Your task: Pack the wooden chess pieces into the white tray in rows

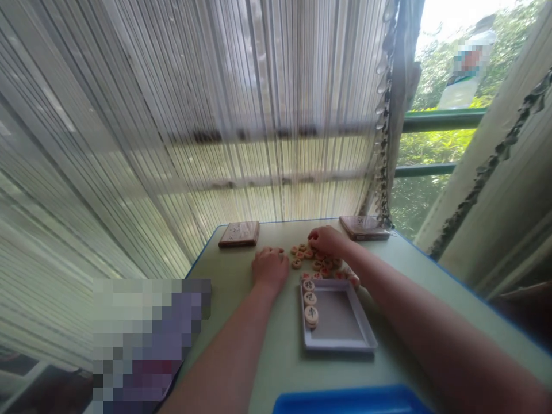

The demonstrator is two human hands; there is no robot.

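Round wooden pieces with red and dark characters (296,263) lie loose in a cluster on the pale green table. My right hand (326,240) reaches over the back of this cluster, its fingers bent down at the pieces; what they hold, if anything, is hidden. To the left of the cluster my left hand (270,265) rests palm down on the table, fingers slightly spread, with nothing in it. A shallow grey-white tray (340,348) stands in front of the cluster. Several pieces (310,299) line its left side, the nearest ones stacked.
Flat brown boxes lie at the table's (233,270) back left (240,233) and back right (364,227). A blue object (349,401) is at the near edge. Striped curtains hang behind the table. A blurred-out patch covers the lower left.
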